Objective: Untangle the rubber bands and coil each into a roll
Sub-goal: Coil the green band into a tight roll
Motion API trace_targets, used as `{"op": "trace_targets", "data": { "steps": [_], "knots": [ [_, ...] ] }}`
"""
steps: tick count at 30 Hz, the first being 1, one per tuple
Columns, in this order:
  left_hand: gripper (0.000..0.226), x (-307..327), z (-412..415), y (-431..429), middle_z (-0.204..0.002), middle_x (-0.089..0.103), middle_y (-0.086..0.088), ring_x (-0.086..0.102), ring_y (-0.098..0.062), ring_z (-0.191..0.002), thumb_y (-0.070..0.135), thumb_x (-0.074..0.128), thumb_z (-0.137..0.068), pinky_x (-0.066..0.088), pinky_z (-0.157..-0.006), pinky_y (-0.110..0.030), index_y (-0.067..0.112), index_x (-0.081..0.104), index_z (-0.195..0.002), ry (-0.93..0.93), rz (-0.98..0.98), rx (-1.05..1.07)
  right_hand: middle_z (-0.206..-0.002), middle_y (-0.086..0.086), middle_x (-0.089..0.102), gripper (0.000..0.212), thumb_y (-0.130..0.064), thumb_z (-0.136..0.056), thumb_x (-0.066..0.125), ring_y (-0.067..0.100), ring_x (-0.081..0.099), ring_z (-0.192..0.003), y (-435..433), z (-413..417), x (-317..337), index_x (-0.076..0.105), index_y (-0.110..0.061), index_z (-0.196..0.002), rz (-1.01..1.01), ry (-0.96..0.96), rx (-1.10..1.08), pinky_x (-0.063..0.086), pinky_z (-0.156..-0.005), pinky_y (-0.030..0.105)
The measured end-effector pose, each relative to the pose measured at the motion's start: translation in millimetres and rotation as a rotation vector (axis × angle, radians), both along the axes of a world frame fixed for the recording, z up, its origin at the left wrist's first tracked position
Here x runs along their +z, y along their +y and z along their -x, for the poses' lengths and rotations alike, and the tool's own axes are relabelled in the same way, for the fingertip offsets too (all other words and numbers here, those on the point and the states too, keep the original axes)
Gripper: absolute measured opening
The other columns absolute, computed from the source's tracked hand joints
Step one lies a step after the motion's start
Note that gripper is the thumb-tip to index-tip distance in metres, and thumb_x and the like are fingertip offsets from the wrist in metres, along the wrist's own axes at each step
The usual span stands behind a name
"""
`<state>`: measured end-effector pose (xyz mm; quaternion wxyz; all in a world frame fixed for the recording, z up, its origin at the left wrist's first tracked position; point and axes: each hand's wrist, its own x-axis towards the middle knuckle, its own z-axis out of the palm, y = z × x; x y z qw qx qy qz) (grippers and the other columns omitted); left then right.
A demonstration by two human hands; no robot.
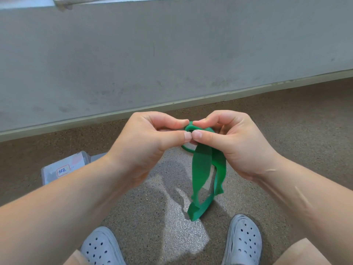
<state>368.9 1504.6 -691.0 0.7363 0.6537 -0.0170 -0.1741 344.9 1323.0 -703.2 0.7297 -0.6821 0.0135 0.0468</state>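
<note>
A green rubber band (202, 169) is held in the air above a speckled brown floor (305, 121). Its partly coiled upper end is pinched between thumb and forefinger of the left hand (152, 142) and of the right hand (235, 144), with the thumb tips touching. The loose remainder hangs down. A clear box (80, 159) is half hidden behind the left forearm. Blue handwriting is seen on its red-bordered label (62, 170) but cannot be read. The floor is bounded by a grey wall (172, 54).
</note>
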Motion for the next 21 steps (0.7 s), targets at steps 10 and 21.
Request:
{"op": "trace_targets", "data": {
  "steps": [10, 21],
  "knots": [
    [0.024, 3, 2, 0, -0.088, 0.077, -0.017, 0.072, -0.023, -0.082, -0.006, 0.080, -0.068, 0.060, -0.078, -0.033, 0.004, 0.073, -0.089, 0.003, 0.001, -0.025, -0.084, 0.003, 0.077, 0.018, -0.009, -0.066, 0.078, 0.019, 0.071, -0.081, -2, 1, 1, 0.069, -0.006, -0.080, -0.032, -0.022, 0.019, 0.058, -0.083, 0.034],
    [0.014, 1, 7, -14, -0.088, 0.075, -0.014, 0.074, -0.021, -0.081, -0.007, 0.066, -0.083, 0.061, -0.077, -0.029, 0.004, 0.069, -0.090, 0.124, 0.211, 0.113, -0.091, 0.015, 0.078, 0.023, 0.003, -0.071, 0.083, 0.025, 0.074, -0.086, 3, 1, -1, 0.074, -0.003, -0.092, 0.085, -0.158, -0.089, 0.061, -0.084, 0.043]
  ]
}}
